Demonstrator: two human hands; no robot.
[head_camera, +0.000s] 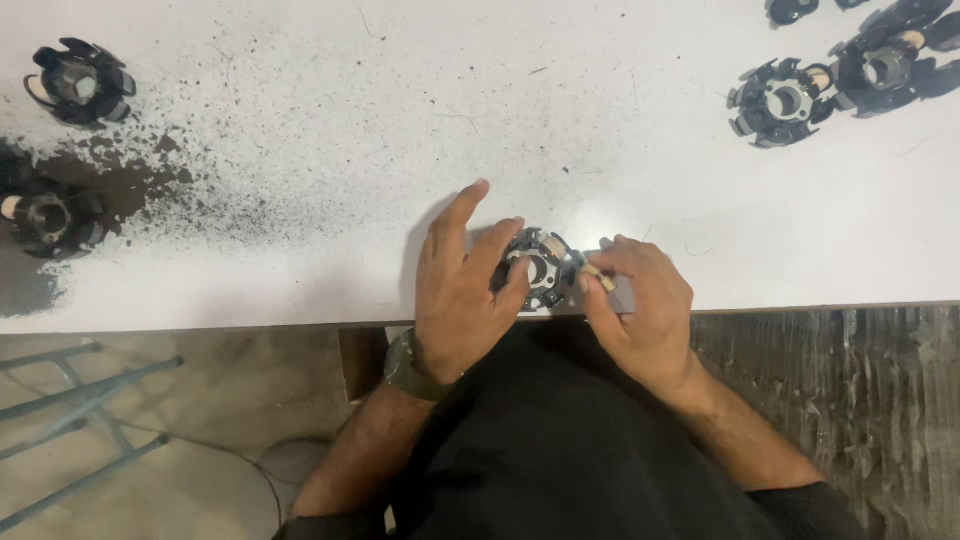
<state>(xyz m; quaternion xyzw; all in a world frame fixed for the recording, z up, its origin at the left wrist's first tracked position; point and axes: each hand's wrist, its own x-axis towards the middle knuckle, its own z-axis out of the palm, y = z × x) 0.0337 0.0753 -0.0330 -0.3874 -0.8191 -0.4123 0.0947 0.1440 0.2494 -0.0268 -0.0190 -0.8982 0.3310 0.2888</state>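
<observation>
A round black slotted part with a metal centre hole (541, 268) lies on the white table (400, 120) at its front edge. My left hand (462, 290) rests over its left side, thumb and fingers holding it down, index finger stretched out. My right hand (640, 310) is at its right side, pinching a small beige piece (598, 277) against the part's rim. A dark green watch (408, 368) sits on my left wrist.
Two similar black parts (80, 85) (45, 218) sit at the far left among dark dust and a black smear (130, 185). Several more (785, 100) (885, 65) lie at the back right. Blue metal legs (80, 400) stand on the floor below left.
</observation>
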